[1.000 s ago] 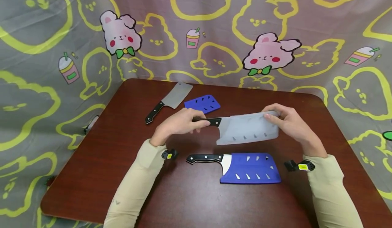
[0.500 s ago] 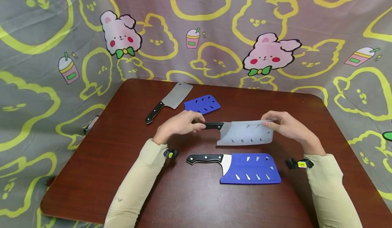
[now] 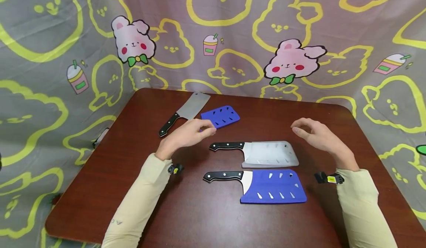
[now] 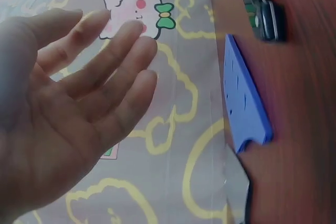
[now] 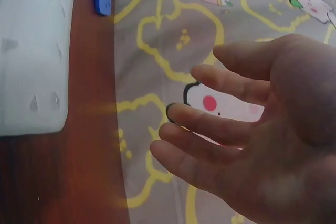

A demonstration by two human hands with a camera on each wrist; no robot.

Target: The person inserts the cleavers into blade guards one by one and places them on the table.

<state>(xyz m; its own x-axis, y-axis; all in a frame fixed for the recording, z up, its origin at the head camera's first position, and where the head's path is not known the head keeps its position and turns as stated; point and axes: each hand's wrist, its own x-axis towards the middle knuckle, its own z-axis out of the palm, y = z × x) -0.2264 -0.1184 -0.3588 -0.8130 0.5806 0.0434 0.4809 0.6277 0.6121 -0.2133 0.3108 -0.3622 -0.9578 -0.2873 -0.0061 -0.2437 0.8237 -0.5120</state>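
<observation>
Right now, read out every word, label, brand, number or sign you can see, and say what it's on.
None can be read.
Dark mark on left sleeve: too small, unclear.
Left wrist's yellow label: too small.
Right wrist's yellow label: too small.

Left hand (image 3: 189, 132) and right hand (image 3: 317, 135) well apart, fingers (image 4: 128, 103) loosely bent, sleeved forearms (image 3: 131, 203) angled inward

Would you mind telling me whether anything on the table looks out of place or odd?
The far cleaver lies bare and slanted, a loose blue sheath beside it, while the two nearer cleavers are sheathed and roughly parallel. No spill or damage shows.
</observation>
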